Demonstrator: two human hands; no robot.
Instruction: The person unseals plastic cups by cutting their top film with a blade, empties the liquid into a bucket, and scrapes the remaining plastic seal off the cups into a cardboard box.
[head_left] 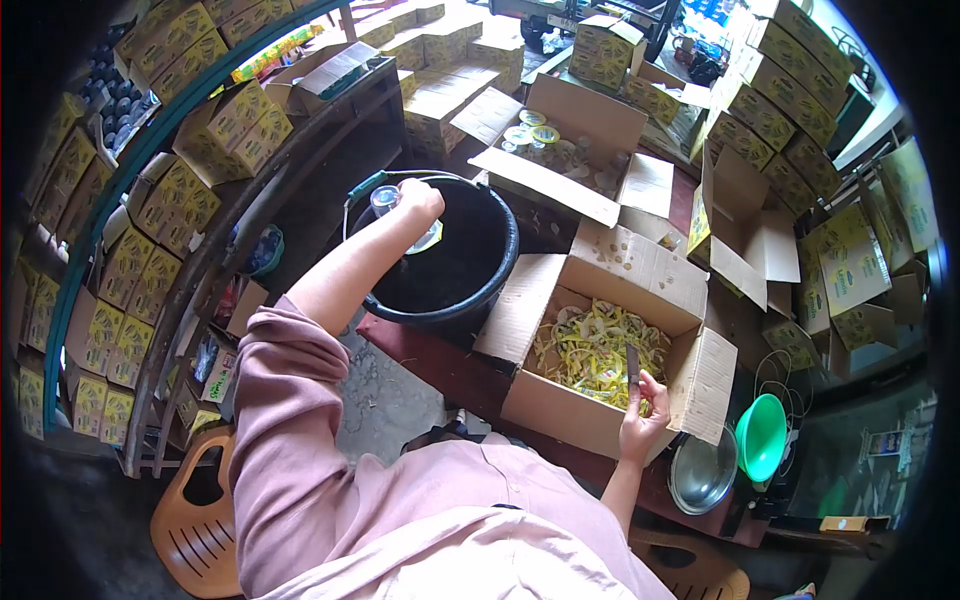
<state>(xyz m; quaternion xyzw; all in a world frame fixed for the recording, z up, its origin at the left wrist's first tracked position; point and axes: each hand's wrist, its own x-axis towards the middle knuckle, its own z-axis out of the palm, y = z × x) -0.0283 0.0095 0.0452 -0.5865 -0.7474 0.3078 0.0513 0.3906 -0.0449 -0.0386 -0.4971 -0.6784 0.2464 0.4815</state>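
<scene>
My left hand (422,200) is closed above the black bucket (502,270), holding a yellow-labelled cup (427,238) mostly hidden by my wrist. A round, silver-rimmed thing with a dark face (384,199) shows beside that wrist; I cannot tell whether it is worn. The bucket's inside is dark. My right hand (643,418) grips a narrow, dark flat blade (632,366) upright at the near right side of an open carton (570,405). Tangled yellow and whitish strips (590,345) fill the bottom of this carton.
Behind stands another open carton (590,105) with several yellow-lidded cups (540,134). A metal bowl (703,475) and green basin (762,437) sit at right. Stacked yellow cartons (775,110) line both sides. An orange chair (195,520) stands at lower left.
</scene>
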